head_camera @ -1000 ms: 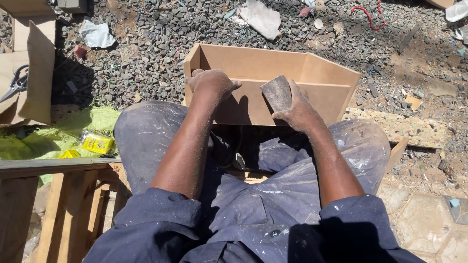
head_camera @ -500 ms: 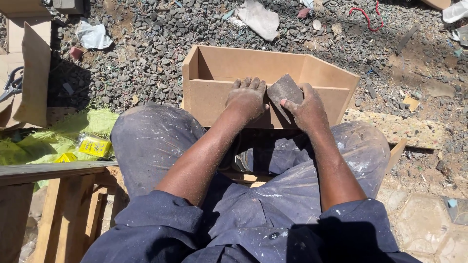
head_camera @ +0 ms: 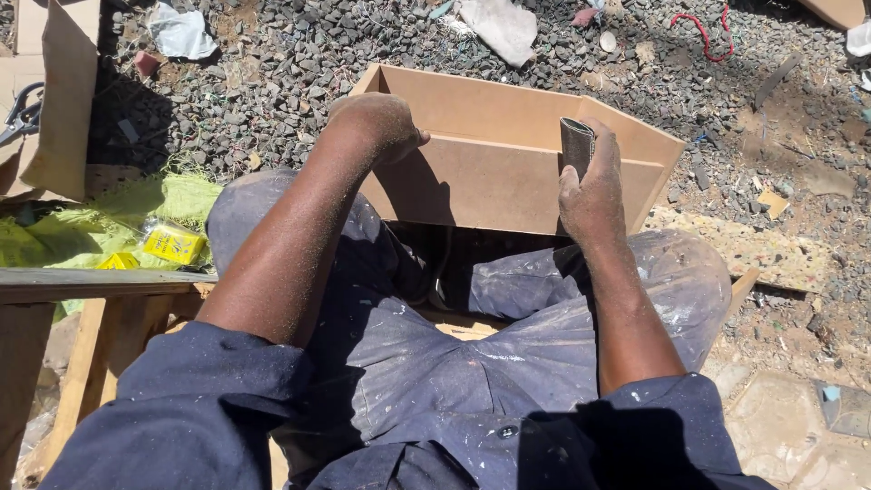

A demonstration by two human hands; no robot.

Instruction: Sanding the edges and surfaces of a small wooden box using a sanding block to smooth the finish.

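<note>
Right hand point(head_camera: 592, 186) pinches folded sandpaper point(head_camera: 576, 145) on the fibreboard box's point(head_camera: 508, 186) near wall — left hand point(head_camera: 376, 122) clamps the same top edge, well left of it. Best worked with flat, even pressure – box braced against the knees

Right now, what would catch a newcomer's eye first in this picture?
The open brown board box at centre, resting against the seated person's knees on grey gravel. The left hand grips its near-left corner, while the right hand holds a folded dark sanding sheet at its front edge.
</note>
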